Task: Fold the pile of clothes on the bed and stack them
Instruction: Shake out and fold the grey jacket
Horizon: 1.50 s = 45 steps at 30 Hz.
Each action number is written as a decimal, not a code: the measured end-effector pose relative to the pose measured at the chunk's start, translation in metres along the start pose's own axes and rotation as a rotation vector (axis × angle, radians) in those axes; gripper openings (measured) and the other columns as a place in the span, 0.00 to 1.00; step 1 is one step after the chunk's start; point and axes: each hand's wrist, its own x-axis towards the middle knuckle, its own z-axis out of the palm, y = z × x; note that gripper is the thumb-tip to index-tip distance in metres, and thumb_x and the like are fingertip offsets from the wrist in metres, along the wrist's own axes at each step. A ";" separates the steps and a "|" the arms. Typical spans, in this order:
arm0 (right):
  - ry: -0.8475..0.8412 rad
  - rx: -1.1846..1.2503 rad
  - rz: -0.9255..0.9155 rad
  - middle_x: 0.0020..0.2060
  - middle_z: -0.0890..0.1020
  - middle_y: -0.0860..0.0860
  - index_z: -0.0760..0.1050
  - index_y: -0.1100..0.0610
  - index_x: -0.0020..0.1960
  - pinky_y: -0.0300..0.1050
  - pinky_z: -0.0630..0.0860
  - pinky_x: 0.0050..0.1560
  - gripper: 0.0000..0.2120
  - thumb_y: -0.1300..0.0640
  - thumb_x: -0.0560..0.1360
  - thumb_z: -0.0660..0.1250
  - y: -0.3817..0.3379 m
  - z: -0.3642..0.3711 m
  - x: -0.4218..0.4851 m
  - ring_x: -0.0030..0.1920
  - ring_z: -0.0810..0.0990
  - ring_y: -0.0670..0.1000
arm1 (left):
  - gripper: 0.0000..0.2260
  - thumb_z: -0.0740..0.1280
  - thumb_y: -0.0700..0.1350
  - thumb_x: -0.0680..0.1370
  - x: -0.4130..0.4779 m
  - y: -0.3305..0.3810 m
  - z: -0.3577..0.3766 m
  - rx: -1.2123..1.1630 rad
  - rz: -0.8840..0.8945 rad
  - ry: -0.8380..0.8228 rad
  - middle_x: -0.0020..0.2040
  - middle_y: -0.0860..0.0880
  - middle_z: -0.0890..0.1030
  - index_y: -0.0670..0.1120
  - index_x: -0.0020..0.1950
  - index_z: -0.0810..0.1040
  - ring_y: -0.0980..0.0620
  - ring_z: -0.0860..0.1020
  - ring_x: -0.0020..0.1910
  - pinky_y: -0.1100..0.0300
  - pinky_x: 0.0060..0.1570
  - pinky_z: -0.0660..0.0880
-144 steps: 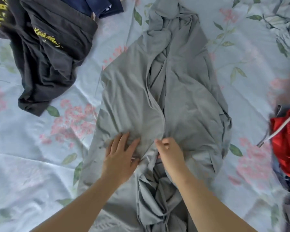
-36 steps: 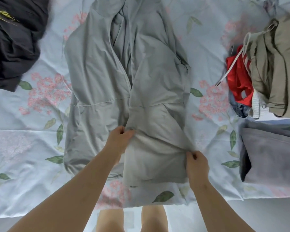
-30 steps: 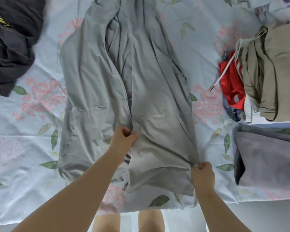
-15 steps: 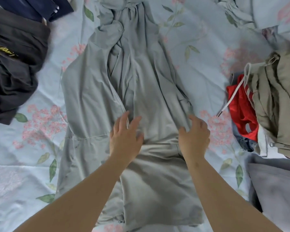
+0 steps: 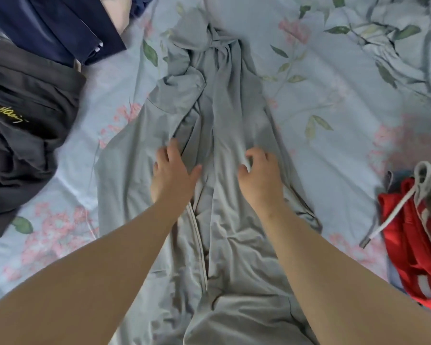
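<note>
A light grey zip-up hooded jacket (image 5: 234, 115) lies lengthwise down the middle of the floral bed sheet (image 5: 334, 150), its hood bunched at the far end and its front creased. My left hand (image 5: 172, 175) rests on the left front panel beside the zip edge, fingers spread and straight. My right hand (image 5: 259, 178) is on the right front panel with its fingers curled, thumb and forefinger pinching a small fold of the grey cloth. Both forearms reach in from the bottom of the view.
A black garment with yellow script (image 5: 23, 135) lies heaped at the left, with a navy garment (image 5: 60, 28) behind it. At the right edge sits a red garment (image 5: 413, 245) with a white drawstring (image 5: 388, 220) under a beige piece. A rumpled floral cover (image 5: 396, 33) fills the far right.
My hands let go of the jacket's hem and moved up to its middle. My view shifted up the bed, and the right fingers have curled onto the cloth.
</note>
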 end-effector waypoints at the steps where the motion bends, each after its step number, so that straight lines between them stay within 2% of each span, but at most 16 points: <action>1: -0.005 0.039 -0.010 0.60 0.71 0.58 0.69 0.59 0.66 0.49 0.69 0.57 0.18 0.61 0.77 0.61 -0.004 0.003 0.008 0.58 0.72 0.59 | 0.32 0.67 0.51 0.76 0.014 0.002 0.000 -0.054 -0.066 0.038 0.68 0.45 0.61 0.50 0.74 0.54 0.44 0.70 0.60 0.48 0.49 0.72; 4: 0.004 0.129 -0.009 0.59 0.71 0.57 0.69 0.58 0.65 0.41 0.66 0.54 0.17 0.61 0.76 0.61 -0.007 0.008 0.028 0.56 0.73 0.56 | 0.23 0.64 0.42 0.77 0.043 0.006 -0.003 -0.183 -0.259 0.101 0.65 0.43 0.66 0.47 0.70 0.62 0.47 0.73 0.50 0.55 0.39 0.68; 7: 0.045 0.186 -0.007 0.56 0.74 0.55 0.72 0.58 0.63 0.33 0.62 0.45 0.15 0.62 0.76 0.62 -0.004 0.007 0.044 0.48 0.73 0.51 | 0.13 0.64 0.39 0.76 0.045 0.018 -0.001 -0.212 0.032 0.071 0.53 0.44 0.77 0.43 0.60 0.75 0.48 0.74 0.44 0.62 0.43 0.66; 9: 0.074 0.333 -0.012 0.50 0.78 0.53 0.74 0.57 0.61 0.36 0.68 0.49 0.14 0.63 0.77 0.61 -0.008 0.004 0.057 0.47 0.75 0.50 | 0.13 0.69 0.46 0.75 0.037 0.026 0.000 -0.315 0.287 -0.226 0.45 0.51 0.77 0.45 0.59 0.76 0.55 0.75 0.40 0.68 0.43 0.67; 11: 0.074 0.431 0.019 0.47 0.77 0.51 0.74 0.56 0.61 0.47 0.74 0.54 0.13 0.63 0.77 0.60 -0.013 0.002 0.076 0.48 0.77 0.52 | 0.15 0.65 0.57 0.75 0.039 0.026 -0.003 -0.337 0.316 -0.517 0.42 0.56 0.77 0.52 0.58 0.76 0.56 0.76 0.39 0.61 0.47 0.72; 14: -0.042 0.442 0.100 0.48 0.75 0.52 0.69 0.57 0.65 0.48 0.72 0.50 0.16 0.63 0.77 0.58 -0.018 0.005 0.108 0.49 0.75 0.54 | 0.08 0.58 0.56 0.80 0.072 0.029 -0.009 -0.482 0.161 -0.298 0.36 0.57 0.78 0.57 0.44 0.74 0.59 0.77 0.32 0.60 0.37 0.72; 18: -0.268 0.251 0.287 0.63 0.65 0.56 0.61 0.48 0.70 0.52 0.69 0.62 0.22 0.52 0.77 0.59 -0.020 0.016 0.135 0.58 0.70 0.58 | 0.06 0.58 0.44 0.80 0.136 0.050 -0.024 -0.583 0.019 -0.061 0.37 0.54 0.78 0.53 0.48 0.74 0.62 0.73 0.24 0.67 0.25 0.70; 23: -0.358 0.291 0.372 0.65 0.64 0.57 0.59 0.43 0.69 0.57 0.66 0.67 0.24 0.49 0.75 0.62 -0.022 0.019 0.154 0.62 0.68 0.60 | 0.14 0.58 0.41 0.78 0.200 0.078 -0.028 -0.454 0.096 -0.070 0.38 0.51 0.75 0.53 0.61 0.70 0.55 0.78 0.30 0.61 0.30 0.77; 27: -0.375 0.284 0.423 0.64 0.63 0.57 0.59 0.43 0.67 0.56 0.64 0.67 0.24 0.50 0.74 0.63 -0.022 0.024 0.158 0.63 0.66 0.61 | 0.30 0.61 0.42 0.78 0.233 0.104 -0.026 -0.319 0.095 -0.266 0.38 0.45 0.76 0.60 0.75 0.51 0.48 0.79 0.33 0.52 0.35 0.81; 29: -0.368 0.283 0.428 0.63 0.63 0.56 0.60 0.42 0.66 0.55 0.64 0.66 0.23 0.49 0.73 0.63 -0.020 0.026 0.158 0.62 0.66 0.60 | 0.29 0.59 0.40 0.79 0.245 0.111 -0.024 -0.253 0.059 -0.271 0.42 0.43 0.78 0.57 0.75 0.52 0.47 0.79 0.32 0.52 0.36 0.80; 32: -0.328 0.209 0.420 0.62 0.64 0.56 0.59 0.41 0.62 0.52 0.65 0.59 0.20 0.49 0.73 0.62 -0.019 0.034 0.159 0.61 0.65 0.60 | 0.12 0.56 0.36 0.79 0.257 0.115 -0.023 -0.333 0.006 -0.213 0.44 0.44 0.79 0.43 0.62 0.69 0.48 0.79 0.33 0.60 0.28 0.78; 35: -0.303 0.176 0.403 0.61 0.64 0.56 0.57 0.41 0.57 0.51 0.61 0.53 0.17 0.50 0.73 0.61 -0.019 0.039 0.163 0.61 0.65 0.61 | 0.11 0.52 0.37 0.81 0.251 0.117 -0.026 -0.575 -0.038 -0.174 0.37 0.48 0.76 0.46 0.43 0.69 0.54 0.72 0.27 0.67 0.19 0.66; 39: -0.310 0.191 0.370 0.64 0.63 0.56 0.58 0.42 0.62 0.53 0.61 0.59 0.19 0.47 0.73 0.61 -0.019 0.035 0.160 0.63 0.64 0.61 | 0.10 0.55 0.42 0.82 0.217 0.115 -0.053 -0.797 0.053 -0.175 0.41 0.52 0.80 0.51 0.43 0.71 0.58 0.79 0.29 0.67 0.26 0.71; 41: -0.311 0.260 0.368 0.63 0.65 0.56 0.61 0.45 0.62 0.54 0.63 0.64 0.17 0.44 0.76 0.58 -0.023 0.028 0.160 0.62 0.66 0.60 | 0.06 0.59 0.46 0.81 0.192 0.108 -0.070 -0.898 0.107 -0.269 0.46 0.53 0.82 0.52 0.45 0.74 0.59 0.83 0.39 0.65 0.32 0.76; 43: -0.301 0.451 0.408 0.54 0.71 0.53 0.67 0.47 0.54 0.51 0.68 0.57 0.11 0.41 0.78 0.55 -0.027 0.013 0.152 0.52 0.71 0.54 | 0.05 0.63 0.51 0.76 0.162 0.098 -0.086 -0.900 0.234 -0.423 0.49 0.57 0.83 0.55 0.47 0.78 0.59 0.82 0.50 0.63 0.42 0.77; 45: -0.290 0.722 0.468 0.48 0.75 0.50 0.72 0.47 0.51 0.46 0.66 0.52 0.14 0.40 0.79 0.53 -0.026 -0.006 0.130 0.46 0.71 0.50 | 0.09 0.63 0.52 0.74 0.131 0.087 -0.098 -0.908 0.296 -0.540 0.46 0.58 0.83 0.57 0.45 0.83 0.60 0.81 0.48 0.61 0.48 0.78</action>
